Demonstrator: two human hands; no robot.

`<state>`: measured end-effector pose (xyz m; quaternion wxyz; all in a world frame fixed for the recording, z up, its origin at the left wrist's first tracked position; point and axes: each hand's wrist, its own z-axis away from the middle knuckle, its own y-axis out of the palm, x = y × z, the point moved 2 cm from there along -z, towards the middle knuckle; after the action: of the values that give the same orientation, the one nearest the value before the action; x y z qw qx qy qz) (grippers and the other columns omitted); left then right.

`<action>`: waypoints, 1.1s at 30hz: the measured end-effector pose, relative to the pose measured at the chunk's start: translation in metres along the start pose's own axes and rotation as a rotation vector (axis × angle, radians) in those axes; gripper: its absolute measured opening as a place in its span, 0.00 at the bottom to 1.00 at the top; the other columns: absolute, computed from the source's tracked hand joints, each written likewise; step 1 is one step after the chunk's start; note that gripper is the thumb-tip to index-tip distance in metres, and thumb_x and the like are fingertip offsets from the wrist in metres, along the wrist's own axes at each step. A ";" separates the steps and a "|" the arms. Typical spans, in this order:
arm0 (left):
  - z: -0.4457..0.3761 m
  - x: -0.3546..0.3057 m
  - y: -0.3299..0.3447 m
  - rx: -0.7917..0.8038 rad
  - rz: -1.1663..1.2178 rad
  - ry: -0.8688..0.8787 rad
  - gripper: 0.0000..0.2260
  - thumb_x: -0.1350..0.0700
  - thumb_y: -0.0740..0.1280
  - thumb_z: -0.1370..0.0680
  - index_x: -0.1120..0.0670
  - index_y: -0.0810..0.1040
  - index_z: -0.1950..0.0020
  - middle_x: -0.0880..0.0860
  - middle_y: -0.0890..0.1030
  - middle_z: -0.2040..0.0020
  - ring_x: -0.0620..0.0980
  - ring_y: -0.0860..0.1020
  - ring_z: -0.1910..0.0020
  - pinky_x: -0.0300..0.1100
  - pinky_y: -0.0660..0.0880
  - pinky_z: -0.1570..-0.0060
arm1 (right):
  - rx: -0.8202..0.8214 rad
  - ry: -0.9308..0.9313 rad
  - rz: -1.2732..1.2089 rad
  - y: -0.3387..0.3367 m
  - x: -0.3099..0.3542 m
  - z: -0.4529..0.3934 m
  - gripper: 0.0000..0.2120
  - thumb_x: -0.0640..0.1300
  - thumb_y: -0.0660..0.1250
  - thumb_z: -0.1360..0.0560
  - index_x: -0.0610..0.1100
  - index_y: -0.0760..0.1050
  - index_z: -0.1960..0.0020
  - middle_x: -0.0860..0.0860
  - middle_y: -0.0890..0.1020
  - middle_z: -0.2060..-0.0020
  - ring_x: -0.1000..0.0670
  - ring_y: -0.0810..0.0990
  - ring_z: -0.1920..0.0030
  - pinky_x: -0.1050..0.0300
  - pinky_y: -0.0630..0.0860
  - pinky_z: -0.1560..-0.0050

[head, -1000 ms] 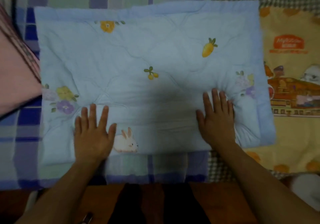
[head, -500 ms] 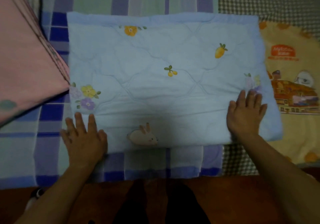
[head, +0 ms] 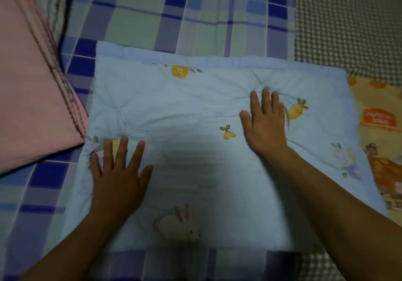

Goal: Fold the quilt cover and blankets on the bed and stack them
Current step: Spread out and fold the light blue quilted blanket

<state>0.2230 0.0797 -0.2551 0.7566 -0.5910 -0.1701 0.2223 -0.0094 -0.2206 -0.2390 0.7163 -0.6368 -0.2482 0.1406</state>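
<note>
Lay folded into a flat rectangle on the bed: a light-blue quilted blanket [head: 195, 111] printed with flowers, small fruits and a pale rabbit, resting upon a blue, purple and green checked sheet [head: 195, 15]
Pressed flat on the near-left part of that blanket, over a printed flower: the left hand [head: 118, 169], palm down, fingers straight and spread apart, gripping nothing
Pressed flat on the farther right part, just beside a yellow fruit print: the right hand [head: 264, 119], palm down, fingers straight and rather close together, thumb held out to the side, gripping nothing; slightly blurred at the outer edge of this hand
Gathered into small wrinkles around the fingertips of both hands: the blanket's padded surface
Stood at the left, touching the blanket's left edge near its corner: a pink folded cloth with dark stripes [head: 32, 97]
Showed at the right, partly under the blanket's right edge: a yellow-orange cloth with cartoon pictures [head: 378, 132]
Showed at the far right, beyond it: a grey and white small-check fabric [head: 348, 19]
</note>
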 end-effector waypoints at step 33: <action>0.037 0.078 -0.101 0.648 1.511 -0.641 0.13 0.56 0.65 0.22 0.54 0.80 0.39 0.60 0.85 0.49 0.58 0.84 0.57 0.49 0.79 0.56 | 0.202 0.652 -1.130 0.017 0.117 0.234 0.25 0.37 0.60 0.18 0.47 0.61 0.22 0.54 0.65 0.25 0.58 0.65 0.28 0.80 0.61 0.38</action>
<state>0.2829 0.1318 -0.1489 0.4536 -0.2109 0.1333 0.8556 -0.0347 0.0400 -0.2199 0.7745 -0.3481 -0.3001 -0.4346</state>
